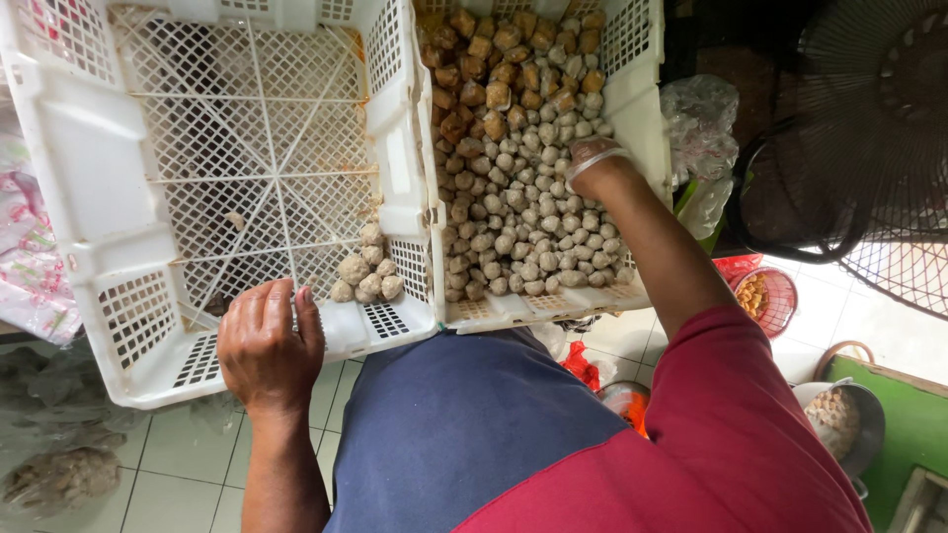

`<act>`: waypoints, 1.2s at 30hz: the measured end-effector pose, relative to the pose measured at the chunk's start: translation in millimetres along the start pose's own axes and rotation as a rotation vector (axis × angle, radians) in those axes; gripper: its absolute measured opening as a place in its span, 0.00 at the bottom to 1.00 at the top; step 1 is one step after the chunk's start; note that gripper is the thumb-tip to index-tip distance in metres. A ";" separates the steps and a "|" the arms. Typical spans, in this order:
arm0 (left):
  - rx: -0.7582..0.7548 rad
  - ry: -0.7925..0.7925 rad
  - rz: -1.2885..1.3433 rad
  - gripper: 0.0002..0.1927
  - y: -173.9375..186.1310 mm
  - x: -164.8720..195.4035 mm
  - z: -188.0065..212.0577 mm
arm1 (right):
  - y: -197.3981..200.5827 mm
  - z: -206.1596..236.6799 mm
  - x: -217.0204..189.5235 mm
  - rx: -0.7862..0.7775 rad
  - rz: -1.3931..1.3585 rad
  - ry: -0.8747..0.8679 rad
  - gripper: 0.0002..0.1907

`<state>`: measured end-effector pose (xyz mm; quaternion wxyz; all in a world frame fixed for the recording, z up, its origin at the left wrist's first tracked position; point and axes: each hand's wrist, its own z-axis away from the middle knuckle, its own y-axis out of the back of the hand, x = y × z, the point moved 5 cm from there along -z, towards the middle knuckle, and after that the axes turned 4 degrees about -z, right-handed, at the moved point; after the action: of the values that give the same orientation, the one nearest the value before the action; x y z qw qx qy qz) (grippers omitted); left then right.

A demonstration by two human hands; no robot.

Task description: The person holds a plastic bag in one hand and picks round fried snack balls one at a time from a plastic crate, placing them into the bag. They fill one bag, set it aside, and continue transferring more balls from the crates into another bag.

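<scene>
Far left: clear plastic bags of meatballs lie on the tiled floor. The left hand is curled over the near rim of a white lattice crate, gripping its edge. That crate is nearly empty, with only a small cluster of grey meatballs in its near right corner. Just beside it on the right, touching, a second white crate is heaped with grey meatballs in front and brown fried pieces at the back. The right hand is plunged into the pile, fingers buried; I can't tell if it's open or closed. Step judged: sorting or moving meatballs from the full crate to the nearly empty one. The next move calls for a closed handful lifted leftward over the shared crate walls.
</scene>
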<state>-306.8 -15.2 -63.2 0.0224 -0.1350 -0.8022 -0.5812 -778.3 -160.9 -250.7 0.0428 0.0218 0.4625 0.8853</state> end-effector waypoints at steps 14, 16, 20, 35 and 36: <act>0.034 -0.001 0.023 0.09 3.6 -5.7 0.6 | 35.5 56.5 -23.5 -0.324 -0.257 -0.012 0.12; 0.028 0.007 0.023 0.09 3.4 -5.6 1.0 | 62.6 61.6 -15.3 -0.158 -0.468 -0.081 0.12; 0.020 0.002 0.022 0.09 3.5 -3.7 1.1 | 107.1 70.3 -2.8 0.531 -0.847 0.103 0.15; 0.017 -0.005 0.024 0.09 1.4 -6.0 3.4 | -5.8 21.9 -31.4 0.049 0.018 0.106 0.18; 0.024 -0.003 0.022 0.09 1.7 -6.8 2.7 | -0.7 21.4 -33.3 0.039 0.031 0.120 0.18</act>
<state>-299.5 -13.5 -63.9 0.0291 -0.1445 -0.8075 -0.5712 -743.4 -146.2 -239.0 0.0007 -0.0232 0.4810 0.8764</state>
